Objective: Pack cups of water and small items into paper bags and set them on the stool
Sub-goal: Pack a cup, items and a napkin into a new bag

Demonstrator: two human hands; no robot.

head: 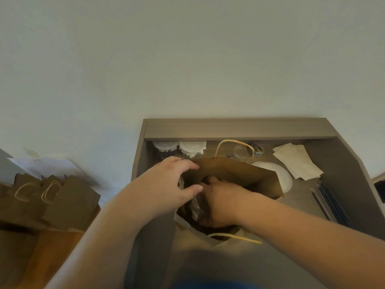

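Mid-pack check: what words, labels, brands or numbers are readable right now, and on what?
No readable text anywhere in this view.
The open paper bag, cup lids, beige paper sheets and bags on the left are plain, with no print seen.
The coloured clips are too small to show any label.

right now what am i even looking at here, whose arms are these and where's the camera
No machine here: one camera worn on a person's head looks down at their bare hands. The left hand grips the rim of an open brown paper bag standing on a grey wooden desk. The right hand reaches inside, round what looks like a clear plastic cup. Behind stand two lidded clear cups; beige napkins lie right. More brown bags stand left.
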